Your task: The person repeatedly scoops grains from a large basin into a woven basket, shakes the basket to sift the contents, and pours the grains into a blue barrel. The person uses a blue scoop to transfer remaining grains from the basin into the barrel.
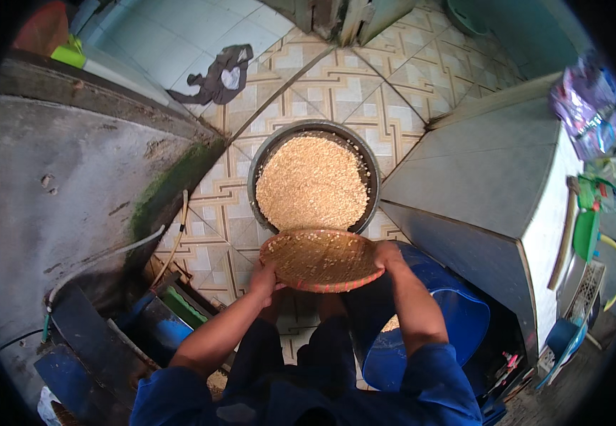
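Note:
Both hands hold a round woven bamboo basket (324, 263) by its opposite sides. My left hand (264, 279) grips the left rim, and my right hand (389, 255) grips the right rim. Only a few pale bits cling to the weave inside. The basket's far edge overlaps the near rim of a wide dark round basin (254, 160) on the floor. Pale yellow split beans or grains (313, 181) are heaped in that basin, with stray pieces on its inner wall. Part of the basin's near side is hidden behind the basket.
A blue plastic barrel (462, 325) lies tilted by my right leg, some grain inside. Patterned tiles (334, 90) cover the floor. A concrete wall (73, 165) stands left, a tiled counter (478, 165) right. A hose (180, 229) and a dark cloth (223, 77) lie at left.

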The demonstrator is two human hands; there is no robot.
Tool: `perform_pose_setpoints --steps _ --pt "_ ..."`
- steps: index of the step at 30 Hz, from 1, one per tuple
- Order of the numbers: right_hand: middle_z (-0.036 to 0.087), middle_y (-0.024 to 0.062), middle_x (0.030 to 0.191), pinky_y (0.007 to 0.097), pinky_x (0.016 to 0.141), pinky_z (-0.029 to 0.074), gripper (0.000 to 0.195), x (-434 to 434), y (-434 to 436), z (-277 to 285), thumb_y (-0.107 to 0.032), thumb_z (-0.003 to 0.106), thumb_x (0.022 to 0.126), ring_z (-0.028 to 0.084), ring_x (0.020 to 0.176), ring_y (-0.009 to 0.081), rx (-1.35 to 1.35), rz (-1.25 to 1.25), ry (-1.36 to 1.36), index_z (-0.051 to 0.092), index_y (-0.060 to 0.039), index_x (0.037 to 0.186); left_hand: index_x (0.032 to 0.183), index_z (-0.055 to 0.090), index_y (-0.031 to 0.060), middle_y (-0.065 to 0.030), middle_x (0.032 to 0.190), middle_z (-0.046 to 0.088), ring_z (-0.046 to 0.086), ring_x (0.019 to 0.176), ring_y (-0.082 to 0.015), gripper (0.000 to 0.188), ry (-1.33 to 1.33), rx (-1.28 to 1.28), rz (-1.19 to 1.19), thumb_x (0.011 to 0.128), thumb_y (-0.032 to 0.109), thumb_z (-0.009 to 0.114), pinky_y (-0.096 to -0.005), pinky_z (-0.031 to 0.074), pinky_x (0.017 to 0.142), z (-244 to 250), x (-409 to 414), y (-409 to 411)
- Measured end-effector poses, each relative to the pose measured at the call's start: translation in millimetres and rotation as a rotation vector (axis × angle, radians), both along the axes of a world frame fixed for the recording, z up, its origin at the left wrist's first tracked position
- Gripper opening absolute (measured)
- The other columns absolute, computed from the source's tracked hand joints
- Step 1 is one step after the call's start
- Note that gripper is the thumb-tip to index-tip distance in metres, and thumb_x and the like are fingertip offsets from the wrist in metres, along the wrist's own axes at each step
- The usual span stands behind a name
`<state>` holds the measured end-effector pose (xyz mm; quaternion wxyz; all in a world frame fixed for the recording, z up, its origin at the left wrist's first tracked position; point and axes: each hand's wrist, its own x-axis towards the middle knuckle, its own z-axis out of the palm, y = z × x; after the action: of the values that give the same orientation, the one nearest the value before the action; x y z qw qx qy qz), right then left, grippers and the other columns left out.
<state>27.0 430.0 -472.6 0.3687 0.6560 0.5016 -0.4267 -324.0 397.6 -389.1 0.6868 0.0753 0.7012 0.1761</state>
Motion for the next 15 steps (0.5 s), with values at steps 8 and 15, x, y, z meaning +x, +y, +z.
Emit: perform_pose_setpoints --steps 8,15 --pt "0.071 0.0196 0.115 0.0419 0.085 0.058 0.026 13 78 -70 -0.01 0.065 0.082 0.07 0.107 0.0314 -0.119 0.076 -0.002 0.076 0.0003 0.103 0.142 0.043 0.0162 -0.01 0.132 0.056 0.064 0.105 -0.0281 0.047 -0.111 -0.148 0.15 0.102 0.04 0.049 -0.0407 0.06 0.079 -82 13 38" --pt "0.073 0.0164 0.112 0.0431 0.081 0.057 0.027 26 120 -143 -0.011 0.066 0.08 0.073 0.099 0.0308 -0.17 0.148 0.041 0.077 -0.0066 0.104 0.138 0.051 0.0072 -0.0125 0.123 0.063 0.067 0.105 -0.0273 0.051 -0.114 -0.151 0.178 0.099 0.041 0.051 -0.0398 0.061 0.081 -127 13 84"
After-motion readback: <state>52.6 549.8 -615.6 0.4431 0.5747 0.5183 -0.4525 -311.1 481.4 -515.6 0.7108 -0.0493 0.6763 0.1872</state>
